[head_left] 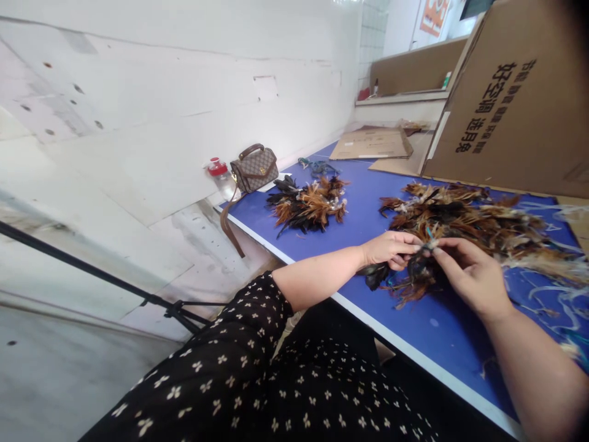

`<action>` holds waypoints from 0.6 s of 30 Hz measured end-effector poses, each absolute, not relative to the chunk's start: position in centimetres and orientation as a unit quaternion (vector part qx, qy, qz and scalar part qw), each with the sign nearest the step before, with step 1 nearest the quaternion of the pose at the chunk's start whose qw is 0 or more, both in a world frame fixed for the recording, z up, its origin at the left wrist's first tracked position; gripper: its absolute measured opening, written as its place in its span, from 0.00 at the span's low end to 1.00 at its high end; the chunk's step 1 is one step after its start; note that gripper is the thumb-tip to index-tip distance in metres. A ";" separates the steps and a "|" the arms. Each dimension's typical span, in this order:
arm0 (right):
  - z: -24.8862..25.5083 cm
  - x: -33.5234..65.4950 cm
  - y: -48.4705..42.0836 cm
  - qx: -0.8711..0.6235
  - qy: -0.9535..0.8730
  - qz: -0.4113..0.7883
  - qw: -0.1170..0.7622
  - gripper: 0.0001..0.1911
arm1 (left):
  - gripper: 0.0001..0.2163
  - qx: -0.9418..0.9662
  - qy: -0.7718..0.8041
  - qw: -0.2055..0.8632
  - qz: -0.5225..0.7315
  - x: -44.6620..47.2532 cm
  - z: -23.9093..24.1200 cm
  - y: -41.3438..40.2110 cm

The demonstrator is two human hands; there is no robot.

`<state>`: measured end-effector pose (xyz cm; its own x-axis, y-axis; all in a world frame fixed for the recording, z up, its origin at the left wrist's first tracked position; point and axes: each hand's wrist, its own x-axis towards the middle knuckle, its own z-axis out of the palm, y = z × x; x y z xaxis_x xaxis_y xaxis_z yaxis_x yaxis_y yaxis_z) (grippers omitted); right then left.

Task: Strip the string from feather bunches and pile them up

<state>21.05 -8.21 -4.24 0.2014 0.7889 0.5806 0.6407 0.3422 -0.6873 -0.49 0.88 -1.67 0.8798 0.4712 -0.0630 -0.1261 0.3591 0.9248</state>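
My left hand (392,248) pinches a bunch of dark feathers (416,270) near its bound end, over the front part of the blue table. From the other side, my right hand (473,276) closes thumb and forefinger on the same pale bound end. Black and brown tips hang below my fingers, and a bit of turquoise string shows at the binding. Just behind my hands lies a large pile of brown, black and cream feathers (488,224). A smaller heap of feather bunches (310,205) rests farther left.
A brown patterned handbag (254,169) and a bottle with a red cap (219,175) stand at the table's left edge by the white wall. Cardboard (510,104) rises behind the pile. Pale strings (552,301) lie at right. A black tripod leg (92,273) crosses the left side.
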 end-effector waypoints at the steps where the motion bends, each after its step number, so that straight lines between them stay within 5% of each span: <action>1: -4.4 21.0 -8.2 -0.566 -0.630 0.094 0.523 0.23 | 0.12 0.533 0.165 0.808 0.187 -0.4 -1.7 0.9; 6: -5.2 20.9 -7.9 -0.556 -0.611 0.164 0.539 0.28 | 0.15 0.551 0.167 0.798 0.180 -0.4 -1.8 0.8; 18: -4.8 20.5 -7.8 -0.605 -0.497 0.121 0.610 0.17 | 0.12 0.635 0.218 0.713 0.201 -0.2 -1.7 0.3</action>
<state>20.55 -7.78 -4.81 0.4759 0.7494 0.4603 0.4533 0.2395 -0.8586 -0.23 0.32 -1.72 0.8239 0.5640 -0.0552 -0.0108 0.1130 0.9935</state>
